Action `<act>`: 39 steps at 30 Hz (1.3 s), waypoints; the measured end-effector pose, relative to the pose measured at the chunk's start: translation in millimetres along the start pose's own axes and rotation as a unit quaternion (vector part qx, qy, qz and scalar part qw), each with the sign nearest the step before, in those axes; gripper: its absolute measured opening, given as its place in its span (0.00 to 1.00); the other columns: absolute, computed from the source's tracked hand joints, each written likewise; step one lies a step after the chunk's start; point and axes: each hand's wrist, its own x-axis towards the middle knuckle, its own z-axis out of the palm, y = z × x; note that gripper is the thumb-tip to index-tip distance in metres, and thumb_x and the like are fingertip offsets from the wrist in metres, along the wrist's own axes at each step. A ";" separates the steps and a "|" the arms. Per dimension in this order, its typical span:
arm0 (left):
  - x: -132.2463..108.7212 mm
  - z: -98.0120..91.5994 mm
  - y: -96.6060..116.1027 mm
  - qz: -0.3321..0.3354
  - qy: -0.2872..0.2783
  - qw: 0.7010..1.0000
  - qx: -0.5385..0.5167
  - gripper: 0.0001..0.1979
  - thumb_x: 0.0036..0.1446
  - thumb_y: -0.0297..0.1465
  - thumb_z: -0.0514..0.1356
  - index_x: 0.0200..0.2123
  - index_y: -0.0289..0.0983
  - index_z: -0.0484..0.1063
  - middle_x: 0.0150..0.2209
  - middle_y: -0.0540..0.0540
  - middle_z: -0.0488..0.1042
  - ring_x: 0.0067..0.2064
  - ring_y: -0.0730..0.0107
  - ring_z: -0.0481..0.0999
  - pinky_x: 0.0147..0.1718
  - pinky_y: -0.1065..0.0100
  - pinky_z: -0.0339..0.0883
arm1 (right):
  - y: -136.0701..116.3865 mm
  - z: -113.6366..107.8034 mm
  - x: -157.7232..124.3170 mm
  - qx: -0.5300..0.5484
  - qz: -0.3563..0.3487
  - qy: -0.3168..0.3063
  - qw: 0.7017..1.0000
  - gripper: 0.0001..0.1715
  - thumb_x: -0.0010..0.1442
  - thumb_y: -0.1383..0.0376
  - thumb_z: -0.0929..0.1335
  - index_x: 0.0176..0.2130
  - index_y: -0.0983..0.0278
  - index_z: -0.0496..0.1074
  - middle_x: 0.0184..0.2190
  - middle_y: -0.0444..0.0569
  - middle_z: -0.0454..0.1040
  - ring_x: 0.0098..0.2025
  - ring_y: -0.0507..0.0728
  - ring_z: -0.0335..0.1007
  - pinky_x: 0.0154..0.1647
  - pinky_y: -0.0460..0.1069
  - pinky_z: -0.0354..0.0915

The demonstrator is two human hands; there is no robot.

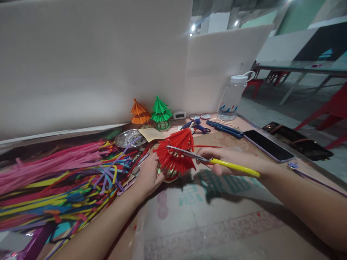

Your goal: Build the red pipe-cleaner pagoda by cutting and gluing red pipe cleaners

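Note:
A red tiered pavilion made of pipe cleaners (176, 164) stands in front of me, tilted slightly, its two fringed roofs over a small round base. Around its lower left side my left hand (150, 171) is closed, with some fingertips hidden behind it. My right hand (218, 157) grips yellow-handled scissors (233, 167), whose metal blades lie across the front of the red roofs. A red pipe cleaner (210, 147) runs behind the right hand. Farther back stand an orange pavilion (140, 112) and a green pavilion (161, 112) of like form.
Many coloured pipe cleaners (54, 180) cover the left side. Behind are a metal bowl (130, 138), a blue glue gun (199, 127), a blue cutter (223, 129) and a water bottle (230, 97). A phone (267, 145) lies at right, near the table edge.

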 end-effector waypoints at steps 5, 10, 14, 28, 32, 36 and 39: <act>-3.2 3.9 -2.9 -0.012 -0.001 1.000 -0.006 0.19 0.67 0.38 0.49 0.52 0.33 0.68 0.52 0.32 0.74 0.55 0.48 0.74 0.54 0.48 0.70 | 0.3 1.2 -0.2 -0.007 0.006 0.009 1.000 0.27 0.59 0.46 0.70 0.46 0.64 0.67 0.39 0.48 0.69 0.36 0.54 0.63 0.36 0.49 0.57; -6.7 9.2 -8.1 -0.037 -0.014 0.999 -0.021 0.19 0.68 0.39 0.50 0.53 0.33 0.68 0.52 0.32 0.73 0.57 0.47 0.72 0.57 0.45 0.67 | -8.3 1.5 -4.8 -0.060 0.041 -0.024 0.997 0.24 0.59 0.58 0.70 0.52 0.63 0.67 0.39 0.48 0.73 0.37 0.54 0.67 0.36 0.48 0.61; -7.0 12.7 -13.6 -0.086 0.022 0.995 -0.037 0.21 0.69 0.40 0.50 0.57 0.33 0.65 0.54 0.32 0.71 0.61 0.48 0.69 0.62 0.44 0.63 | -21.5 -1.2 -10.1 -0.053 0.067 -0.069 0.994 0.23 0.60 0.63 0.68 0.54 0.62 0.66 0.39 0.47 0.75 0.40 0.54 0.71 0.39 0.47 0.64; 11.1 -1.4 -8.8 -0.165 0.020 0.965 -0.203 0.19 0.55 0.41 0.69 0.46 0.37 0.77 0.48 0.40 0.82 0.50 0.52 0.80 0.53 0.54 0.73 | 40.9 -6.0 5.3 -0.340 0.068 -0.019 0.938 0.26 0.59 0.68 0.67 0.57 0.58 0.72 0.52 0.53 0.74 0.51 0.61 0.72 0.48 0.49 0.65; 11.4 -12.9 -13.4 -0.171 0.030 0.971 -0.166 0.15 0.58 0.41 0.66 0.43 0.37 0.78 0.45 0.42 0.83 0.48 0.54 0.82 0.54 0.54 0.73 | 53.5 -8.9 5.3 -0.353 0.059 -0.012 0.934 0.32 0.60 0.68 0.67 0.63 0.56 0.67 0.55 0.55 0.71 0.53 0.62 0.72 0.52 0.51 0.66; 9.2 -7.2 -18.1 -0.153 0.007 0.979 -0.133 0.16 0.57 0.39 0.67 0.46 0.37 0.78 0.48 0.41 0.82 0.52 0.52 0.80 0.57 0.52 0.71 | 54.6 -13.4 2.0 -0.380 0.050 -0.018 0.924 0.28 0.62 0.64 0.68 0.61 0.55 0.72 0.53 0.55 0.73 0.51 0.62 0.73 0.48 0.51 0.67; 8.8 -0.3 -16.5 -0.169 -0.007 0.977 -0.128 0.18 0.54 0.36 0.69 0.47 0.36 0.77 0.48 0.39 0.81 0.53 0.49 0.79 0.56 0.49 0.72 | 49.9 -13.0 0.8 -0.391 0.055 -0.003 0.919 0.28 0.61 0.65 0.68 0.61 0.56 0.73 0.53 0.56 0.73 0.48 0.62 0.74 0.44 0.49 0.67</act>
